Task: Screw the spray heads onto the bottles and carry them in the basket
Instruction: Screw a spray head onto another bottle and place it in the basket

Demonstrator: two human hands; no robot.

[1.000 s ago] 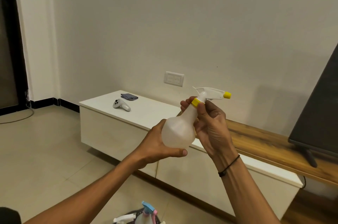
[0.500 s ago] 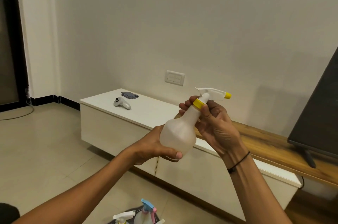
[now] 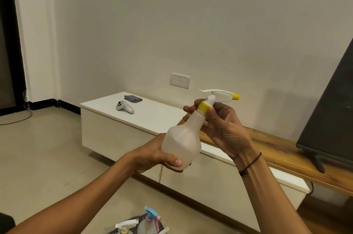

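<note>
Fingers [image 3: 212,114] of right hand [image 3: 227,128] pinched on yellow collar [image 3: 203,107] under spray head [image 3: 219,96]; left hand [image 3: 152,154] wrapped round bottle [image 3: 181,143], tilted right; basket [image 3: 141,229] near, below.

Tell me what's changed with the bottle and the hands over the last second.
The right hand shifted its fingers around the yellow collar, consistent with turning it, and the bottle drifted slightly left with the left hand. Nothing was let go: the left hand cups the bottle's base, the right pinches the collar, and the spray head points right. The controller and cloth on the cabinet stayed put.
</note>
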